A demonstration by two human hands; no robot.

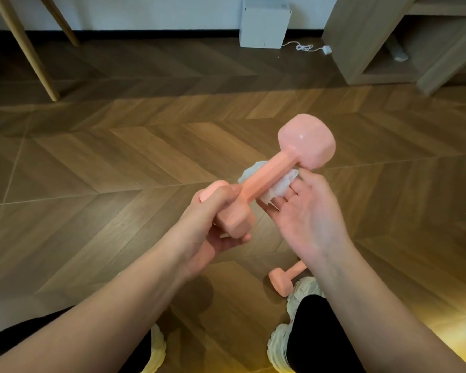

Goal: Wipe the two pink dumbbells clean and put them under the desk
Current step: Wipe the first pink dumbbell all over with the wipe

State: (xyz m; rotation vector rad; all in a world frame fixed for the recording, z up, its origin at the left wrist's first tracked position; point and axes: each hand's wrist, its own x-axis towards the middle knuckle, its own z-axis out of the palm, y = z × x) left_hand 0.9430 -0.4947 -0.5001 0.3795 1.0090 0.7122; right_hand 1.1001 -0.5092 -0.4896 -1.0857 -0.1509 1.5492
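1. We hold one pink, smooth-coated dumbbell with blocky heads (264, 181) in the air above the brown herringbone wooden floor (119, 157). Our left hand (207, 227) grips its near head, fingers curled round it.
2. Our right hand (307, 211) lies open, palm up, under that dumbbell's shaft. Its straight fingers press a crumpled white wipe (283, 181) against the shaft's underside, just short of the far head.
3. We judge this dumbbell's wiping to be under way at the shaft. We cannot tell whether its heads are clean.
4. The second pink dumbbell (280, 284) lies on the floor below the held dumbbell and nearer to us, beside our white chunky shoe (304, 292). We cannot tell whether it is wiped.
5. Neither dumbbell is under the counter yet, so both placements remain. Slanted pale wooden legs (24, 47) stand well beyond the held dumbbell, to its left. We cannot tell whether they are the counter's.
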